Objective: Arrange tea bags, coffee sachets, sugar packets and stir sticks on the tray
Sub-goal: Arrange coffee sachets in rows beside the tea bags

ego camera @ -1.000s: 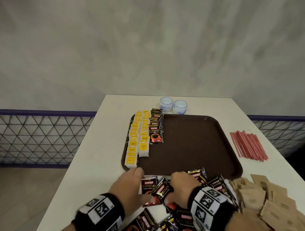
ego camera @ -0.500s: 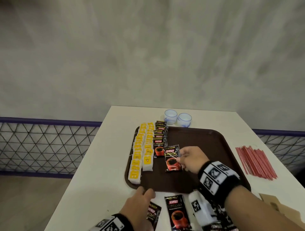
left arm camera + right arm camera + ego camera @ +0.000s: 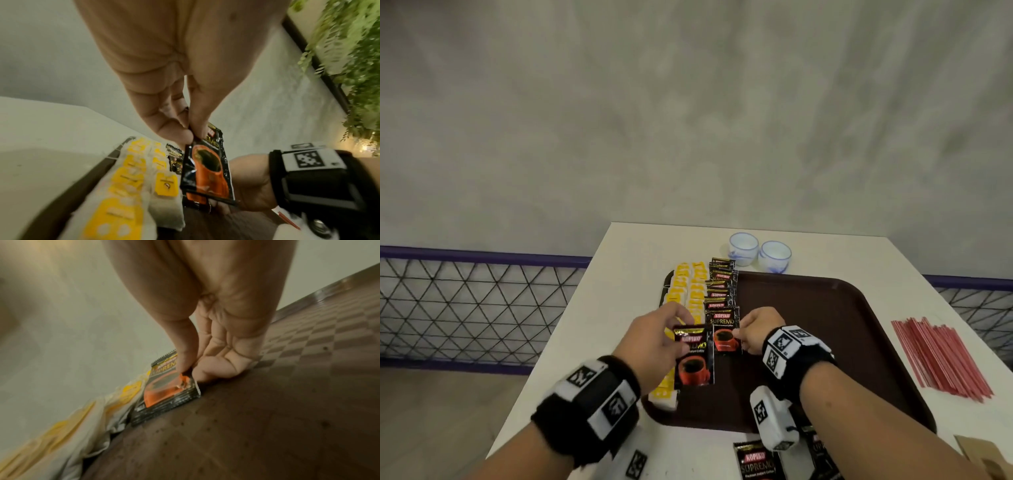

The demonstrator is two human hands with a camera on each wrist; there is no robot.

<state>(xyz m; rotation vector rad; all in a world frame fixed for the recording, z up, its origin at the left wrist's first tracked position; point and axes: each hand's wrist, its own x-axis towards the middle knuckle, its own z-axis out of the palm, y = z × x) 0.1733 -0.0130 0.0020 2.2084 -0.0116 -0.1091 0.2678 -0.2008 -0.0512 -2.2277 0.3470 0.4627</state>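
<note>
A brown tray [image 3: 825, 325] carries two rows of yellow-tagged tea bags [image 3: 688, 284] at its left and a row of black coffee sachets [image 3: 719, 287] beside them. My right hand [image 3: 738, 332] pinches the right edge of the nearest sachet [image 3: 724, 334], which lies flat on the tray at the row's near end; thumb and finger grip that sachet [image 3: 166, 389] in the right wrist view. My left hand [image 3: 678, 339] pinches the top of another coffee sachet [image 3: 693, 356] and holds it hanging above the tea bags [image 3: 131, 175], just left of the row.
Two small white cups [image 3: 743, 248] stand behind the tray. Red stir sticks [image 3: 938, 356] lie in a bundle on the table to the right. Brown sugar packets [image 3: 976, 452] and loose coffee sachets [image 3: 756, 462] lie at the front edge. A mesh railing runs left of the table.
My left hand has lifted a sachet from the table's front and brought it over the tray. My right hand has slid its sachet left against the row's near end.
</note>
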